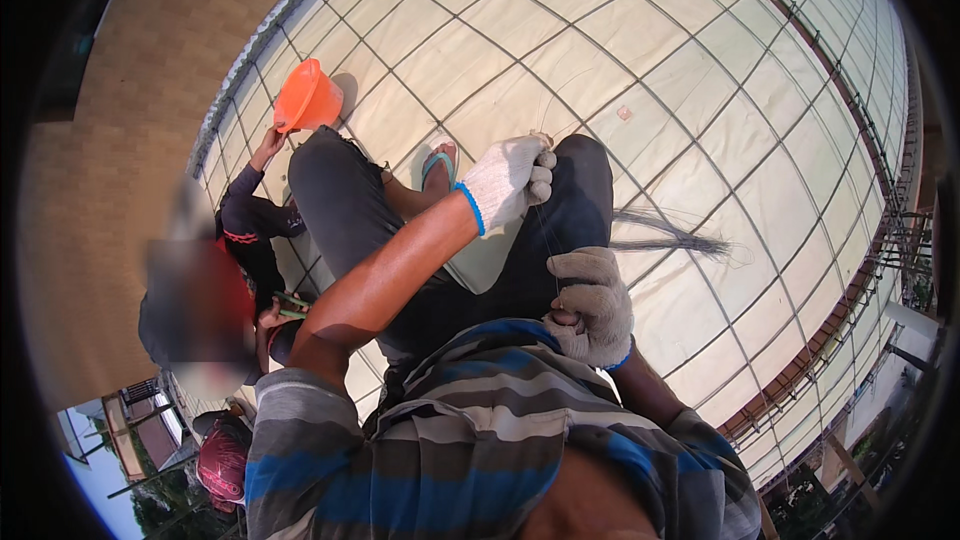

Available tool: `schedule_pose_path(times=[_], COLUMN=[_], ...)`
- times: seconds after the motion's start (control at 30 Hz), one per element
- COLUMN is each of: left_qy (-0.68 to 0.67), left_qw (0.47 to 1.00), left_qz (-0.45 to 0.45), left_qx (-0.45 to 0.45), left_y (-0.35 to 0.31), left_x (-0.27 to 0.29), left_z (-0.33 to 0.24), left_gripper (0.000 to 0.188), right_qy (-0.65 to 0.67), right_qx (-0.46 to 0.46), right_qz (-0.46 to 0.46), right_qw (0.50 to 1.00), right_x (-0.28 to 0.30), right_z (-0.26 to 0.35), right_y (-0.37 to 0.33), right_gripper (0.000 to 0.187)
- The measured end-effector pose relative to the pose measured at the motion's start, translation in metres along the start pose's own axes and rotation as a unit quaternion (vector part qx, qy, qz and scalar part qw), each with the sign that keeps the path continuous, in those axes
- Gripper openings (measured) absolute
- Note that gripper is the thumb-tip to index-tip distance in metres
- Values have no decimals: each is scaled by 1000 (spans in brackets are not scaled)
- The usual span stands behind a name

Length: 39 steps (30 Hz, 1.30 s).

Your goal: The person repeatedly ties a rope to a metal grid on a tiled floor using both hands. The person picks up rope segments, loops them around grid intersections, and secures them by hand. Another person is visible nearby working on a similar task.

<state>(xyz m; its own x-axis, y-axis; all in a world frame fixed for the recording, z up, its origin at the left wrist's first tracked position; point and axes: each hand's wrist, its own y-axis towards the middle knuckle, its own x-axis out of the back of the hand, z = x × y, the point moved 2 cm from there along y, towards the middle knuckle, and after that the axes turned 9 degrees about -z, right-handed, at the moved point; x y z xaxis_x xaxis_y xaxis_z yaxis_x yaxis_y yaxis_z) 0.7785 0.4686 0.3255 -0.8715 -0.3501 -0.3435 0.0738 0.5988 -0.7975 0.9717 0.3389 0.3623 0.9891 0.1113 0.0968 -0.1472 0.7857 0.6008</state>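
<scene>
My left hand (512,178), in a white knit glove with a blue cuff, is closed over my knees. Thin wires (546,230) run from it down to my right hand (592,306), and their fine ends stick out above the left fist. In a greyish, soiled glove, the right hand is closed with fingers curled round the lower part of the wires, close to my striped shirt. A loose bundle of dark tie wire (672,238) lies to the right of my knee, on the steel bar grid (690,50).
Pale sheeting lies under the bar grid. At the left, a co-worker's hand (270,143) holds an orange bucket (309,97); the other hand has green-handled pliers (292,306). A reinforced beam (790,15) crosses at right. Another person's red cap (222,465) shows lower left.
</scene>
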Motion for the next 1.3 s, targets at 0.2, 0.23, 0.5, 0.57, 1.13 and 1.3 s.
schedule_pose_path(times=[0.2, 0.23, 0.5, 0.57, 1.13, 1.3], left_qy=[-10, -46, 13, 20, 156, 273], left_qw=[995, 994, 960, 960, 963, 925], left_qz=[55, 27, 218, 230, 176, 266], left_qx=[-87, -95, -175, -161, -132, 16], left_y=[-8, -15, -25, -16, 114, 100], left_x=[-14, -27, -67, -84, -134, -125], left_z=[-26, -36, -96, -99, -175, -222], left_gripper=[10, 10, 32, 33, 37, 32], right_qy=[197, 232, 57, 74, 13, 168], right_qx=[37, 34, -339, -402, -361, -298], right_qz=[10, 57, -148, -144, -328, -496], right_qw=[980, 970, 927, 901, 873, 798], right_x=[44, 50, 79, 71, 47, 107], right_z=[9, 8, -59, -87, -228, -240], right_y=[36, 50, 189, 216, 337, 389], right_gripper=[22, 19, 61, 69, 49, 21])
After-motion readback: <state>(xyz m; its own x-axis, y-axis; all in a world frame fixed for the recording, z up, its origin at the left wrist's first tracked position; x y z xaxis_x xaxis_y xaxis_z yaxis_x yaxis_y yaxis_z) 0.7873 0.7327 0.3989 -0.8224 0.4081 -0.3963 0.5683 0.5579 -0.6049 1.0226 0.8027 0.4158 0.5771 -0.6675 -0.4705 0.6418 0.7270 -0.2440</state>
